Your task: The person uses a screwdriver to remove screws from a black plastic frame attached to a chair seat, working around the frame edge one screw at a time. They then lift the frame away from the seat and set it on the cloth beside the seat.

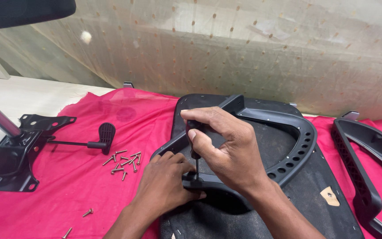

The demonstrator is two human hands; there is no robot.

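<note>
My right hand [226, 146] is shut on a black-handled screwdriver [194, 132], held upright with its tip down at the base of a black plastic chair armrest [288, 146]. My left hand [166, 186] grips the near end of that armrest, right beside the tip. The armrest lies on the black underside of a chair seat [315, 194]. The screw under the tip is hidden by my fingers.
Several loose screws [124, 163] lie on the red cloth [89, 186], with two more [87, 213] nearer me. A black metal chair mechanism [9, 155] with a lever [105, 135] sits at the left. A second armrest [363, 163] lies at the right.
</note>
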